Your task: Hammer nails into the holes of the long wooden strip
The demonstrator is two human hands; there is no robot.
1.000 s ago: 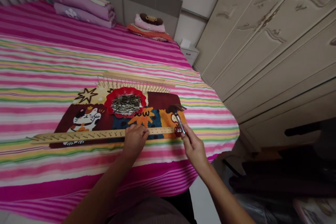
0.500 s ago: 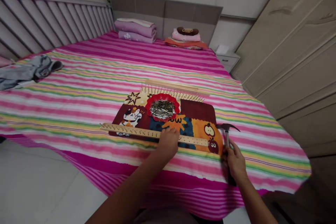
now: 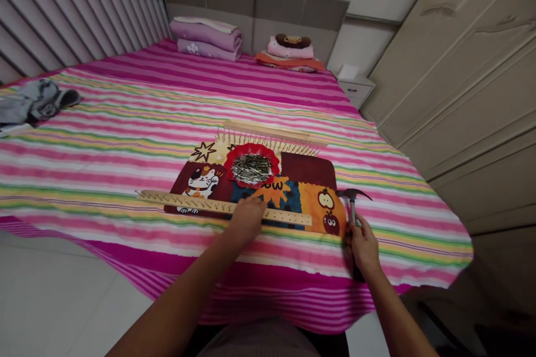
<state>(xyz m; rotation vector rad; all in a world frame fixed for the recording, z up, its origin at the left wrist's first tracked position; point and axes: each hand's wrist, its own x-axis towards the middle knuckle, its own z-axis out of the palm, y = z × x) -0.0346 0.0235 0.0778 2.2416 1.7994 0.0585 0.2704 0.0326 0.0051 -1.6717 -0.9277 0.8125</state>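
Note:
My left hand (image 3: pixel 248 218) is closed around the middle of a long wooden strip (image 3: pixel 288 217), which lies across the front of a colourful patterned mat (image 3: pixel 307 170). Nails stand in the strip's left part; small holes or marks dot its right part. What my fingertips touch under the hand is hidden. At the mat's right edge, my right hand (image 3: pixel 365 246) grips a claw hammer (image 3: pixel 352 201) by its handle, the head pointing away from me. Behind my left hand, a red scalloped bowl (image 3: pixel 275 163) full of loose nails (image 3: pixel 252 168) rests on the mat.
More wooden strips (image 3: pixel 268 129), one bristling with nails, lie along the mat's far edge. All this is on a bed with a striped sheet (image 3: pixel 138 139). Grey clothing (image 3: pixel 37 101) lies at left, folded bedding (image 3: pixel 207 39) by the headboard. A wardrobe (image 3: pixel 460 95) stands at right.
My left hand and the wooden strip have slid left across the mat. My right hand still holds the hammer beside the mat. The camera view has shifted slightly.

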